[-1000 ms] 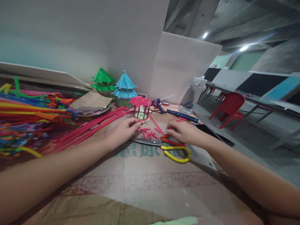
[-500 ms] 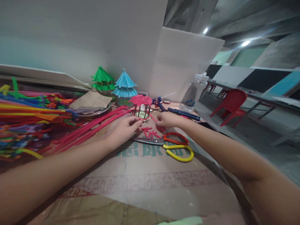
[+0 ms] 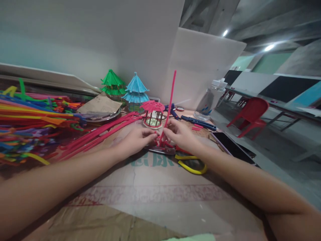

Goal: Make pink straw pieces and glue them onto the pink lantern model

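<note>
My right hand [image 3: 179,134] pinches a long pink pipe cleaner [image 3: 171,95], which stands nearly upright with its lower end among short cut pieces. Close by on the left, my left hand [image 3: 140,139] has thumb and forefinger together at a small reddish bit; what it is cannot be made out. Just behind both hands stands a small pavilion [image 3: 152,115] with a pink fringed roof, brown posts and a pale base. Below the hands lie scissors [image 3: 192,167] with a yellow and a red handle, partly covered by my right hand.
Pink pipe cleaners [image 3: 100,135] lie in a bundle at left, beside a heap of many-coloured ones [image 3: 37,124]. A green pavilion [image 3: 112,82] and a blue one [image 3: 136,88] stand behind. At right are pliers [image 3: 198,123], a phone [image 3: 232,147] and a clear bottle [image 3: 207,102].
My right hand has moved down and nearer to me, and the long pink pipe cleaner now stands up in it. Short pink pieces now show near the pliers, and more of the phone is visible.
</note>
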Action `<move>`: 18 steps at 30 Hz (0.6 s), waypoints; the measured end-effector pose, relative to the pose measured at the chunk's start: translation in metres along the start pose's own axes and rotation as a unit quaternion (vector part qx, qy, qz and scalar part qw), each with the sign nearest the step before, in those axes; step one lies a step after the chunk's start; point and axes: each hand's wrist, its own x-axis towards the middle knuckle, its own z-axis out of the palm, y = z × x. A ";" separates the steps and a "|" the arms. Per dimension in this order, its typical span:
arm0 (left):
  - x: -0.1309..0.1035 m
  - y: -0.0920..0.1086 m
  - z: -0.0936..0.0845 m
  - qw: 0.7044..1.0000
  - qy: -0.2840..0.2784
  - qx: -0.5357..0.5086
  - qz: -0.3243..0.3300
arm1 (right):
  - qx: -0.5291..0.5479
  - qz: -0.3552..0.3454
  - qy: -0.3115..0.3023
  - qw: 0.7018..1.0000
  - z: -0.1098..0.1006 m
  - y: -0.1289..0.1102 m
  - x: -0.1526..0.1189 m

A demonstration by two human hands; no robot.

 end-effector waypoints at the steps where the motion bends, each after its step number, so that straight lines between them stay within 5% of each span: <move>1: 0.000 -0.002 0.000 1.000 -0.001 0.003 0.008 | 0.002 -0.009 0.017 1.000 0.006 0.003 0.001; 10: 0.002 -0.007 0.000 0.998 -0.048 0.023 0.026 | 0.022 -0.003 0.060 0.998 0.016 0.016 -0.005; 18: 0.002 -0.008 0.002 0.997 -0.056 0.047 0.026 | 0.046 0.007 0.017 0.999 0.020 0.022 -0.004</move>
